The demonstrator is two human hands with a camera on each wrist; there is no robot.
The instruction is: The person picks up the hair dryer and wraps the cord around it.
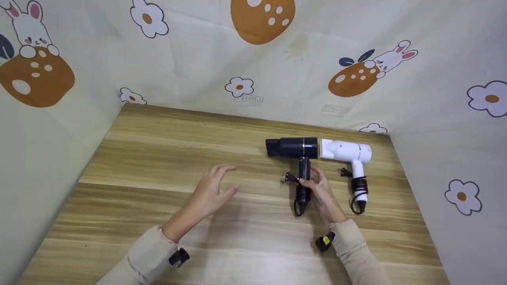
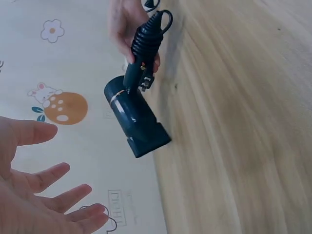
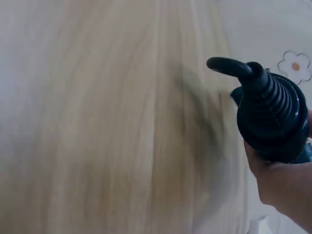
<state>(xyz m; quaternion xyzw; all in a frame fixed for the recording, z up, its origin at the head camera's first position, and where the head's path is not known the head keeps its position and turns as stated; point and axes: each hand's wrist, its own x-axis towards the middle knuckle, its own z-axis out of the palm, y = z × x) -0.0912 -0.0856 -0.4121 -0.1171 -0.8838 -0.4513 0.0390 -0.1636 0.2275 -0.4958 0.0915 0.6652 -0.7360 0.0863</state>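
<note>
A black hair dryer (image 1: 291, 147) has its cord wound around its handle, with the plug sticking out beside it. My right hand (image 1: 324, 194) grips that handle, thumb across the front. In the left wrist view the hair dryer (image 2: 131, 114) is raised off the table, nozzle slanting down. From the right wrist, the coiled cord (image 3: 273, 109) and the handle's end show large, with part of the hand hidden behind them. My left hand (image 1: 209, 192) hovers over the table to the left, fingers spread and holding nothing.
Right of the black one lies a white hair dryer (image 1: 346, 151), its black cord (image 1: 359, 185) wrapped around the handle. The wooden table (image 1: 158, 166) meets cloth-covered walls (image 1: 198, 51) at the back and both sides. Each wrist wears a small black camera (image 1: 179, 257).
</note>
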